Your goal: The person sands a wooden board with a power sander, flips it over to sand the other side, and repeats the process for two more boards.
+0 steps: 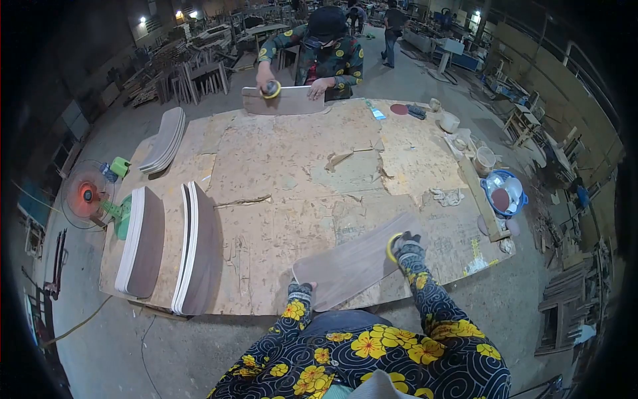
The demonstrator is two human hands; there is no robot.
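Note:
A curved wooden panel lies aslant at the near edge of the worktable, its grain running lengthwise. My left hand, in a grey fingerless glove, grips the panel's near left corner; its fingers are partly hidden. Toward the panel's right end, my gloved right hand is closed around a round hand sanding pad with a yellow rim. The pad rests against the panel's surface by its right edge.
Stacks of curved panels stand on the table's left, with another pile behind. Across the table, a co-worker works a yellow-rimmed pad on a panel. A blue basin and a wooden batten lie right; a fan stands left.

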